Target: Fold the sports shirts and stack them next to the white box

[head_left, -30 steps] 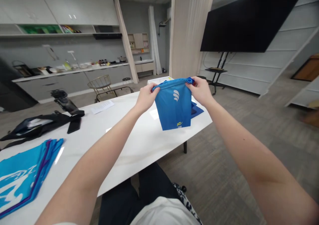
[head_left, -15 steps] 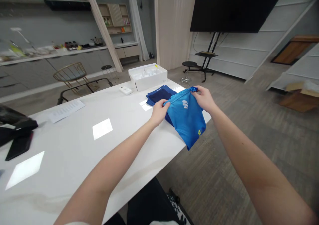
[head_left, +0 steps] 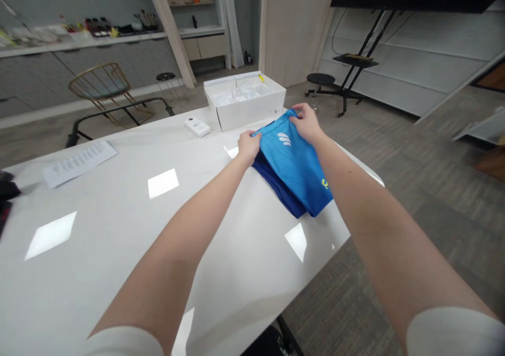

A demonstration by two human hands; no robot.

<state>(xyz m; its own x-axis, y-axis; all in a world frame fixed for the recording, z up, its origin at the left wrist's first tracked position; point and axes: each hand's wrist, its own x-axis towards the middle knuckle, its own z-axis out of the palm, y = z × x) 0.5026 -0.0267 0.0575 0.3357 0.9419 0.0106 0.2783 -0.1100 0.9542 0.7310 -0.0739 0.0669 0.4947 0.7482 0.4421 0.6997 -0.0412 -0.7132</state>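
A bright blue folded garment (head_left: 294, 156) with a white striped logo and a small yellow mark is stretched between my two hands at its far edge. My left hand (head_left: 248, 146) pinches the far left corner. At the far right corner, my right hand (head_left: 306, 122) grips the same edge between thumb and fingers. Under the bright garment lies a dark blue folded cloth (head_left: 280, 187), showing along the left side and mostly covered. Both lie near the right end of the white table (head_left: 229, 272). My right forearm hides part of the bright garment's right side.
Just beyond the garments stands an open white box (head_left: 252, 111) with clear plastic inside. A small white device (head_left: 198, 127) and a printed sheet (head_left: 80, 162) lie to its left. Past the table are a wire chair (head_left: 100, 88), a round black stool (head_left: 320, 79) and a wheeled screen stand (head_left: 357, 61).
Both hands have lowered the bright blue garment from the air onto the dark blue cloth, and its hanging near end now rests there. The view has tilted downward and moved closer.
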